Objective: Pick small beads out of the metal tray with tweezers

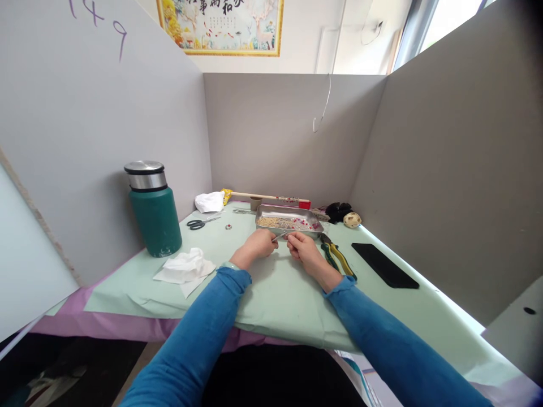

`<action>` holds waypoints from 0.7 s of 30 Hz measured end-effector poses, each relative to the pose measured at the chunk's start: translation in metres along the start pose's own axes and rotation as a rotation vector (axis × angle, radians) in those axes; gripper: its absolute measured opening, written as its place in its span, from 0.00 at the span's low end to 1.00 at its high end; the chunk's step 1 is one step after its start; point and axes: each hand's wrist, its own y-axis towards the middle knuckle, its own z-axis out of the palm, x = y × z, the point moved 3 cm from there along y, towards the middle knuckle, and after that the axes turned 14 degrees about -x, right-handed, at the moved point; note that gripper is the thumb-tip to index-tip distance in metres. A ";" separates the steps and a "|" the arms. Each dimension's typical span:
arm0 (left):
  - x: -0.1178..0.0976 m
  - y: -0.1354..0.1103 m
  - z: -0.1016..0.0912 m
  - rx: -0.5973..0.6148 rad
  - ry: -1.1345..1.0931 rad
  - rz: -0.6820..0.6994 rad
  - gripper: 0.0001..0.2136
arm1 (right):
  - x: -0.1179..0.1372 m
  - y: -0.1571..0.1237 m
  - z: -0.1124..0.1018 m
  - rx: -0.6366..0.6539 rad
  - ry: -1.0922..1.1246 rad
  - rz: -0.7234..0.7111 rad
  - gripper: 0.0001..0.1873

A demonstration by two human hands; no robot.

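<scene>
My left hand [259, 243] is closed around a thin silvery metal tool [279, 236], whose tip points right. It may be tweezers, but its kind is not clear. Close beside it, my right hand [303, 247] is pinched at the tool's tip; what lies between its fingers is too small to make out. Both hands are just in front of a metal tray [288, 211] holding gold-coloured beads [274, 223] and red beads [302, 224]. Pliers with green and yellow handles [343, 259] lie right by my right wrist.
On the left stand a green flask [155, 217] and crumpled tissue [186, 267]. Scissors [198, 224] and a small ring-like piece [228, 226] lie behind. A black phone-like slab [384, 264] is at right. A wooden stick [263, 196] lies along the back; grey partitions [288, 130] enclose the table.
</scene>
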 end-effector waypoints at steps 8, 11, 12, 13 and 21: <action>-0.006 -0.007 -0.007 0.148 -0.267 -0.137 0.08 | 0.007 -0.006 0.004 0.092 0.068 0.029 0.16; -0.005 -0.005 -0.007 0.105 -0.199 -0.104 0.09 | 0.006 -0.005 0.005 0.102 0.045 0.012 0.15; -0.004 -0.004 -0.007 0.092 -0.176 -0.085 0.09 | 0.005 -0.005 0.005 0.099 0.036 0.001 0.14; -0.004 -0.003 -0.006 0.083 -0.158 -0.067 0.10 | 0.004 -0.004 0.005 0.093 0.027 -0.008 0.14; -0.003 -0.003 -0.006 0.053 -0.114 -0.039 0.09 | 0.001 0.001 0.000 0.010 0.042 -0.028 0.16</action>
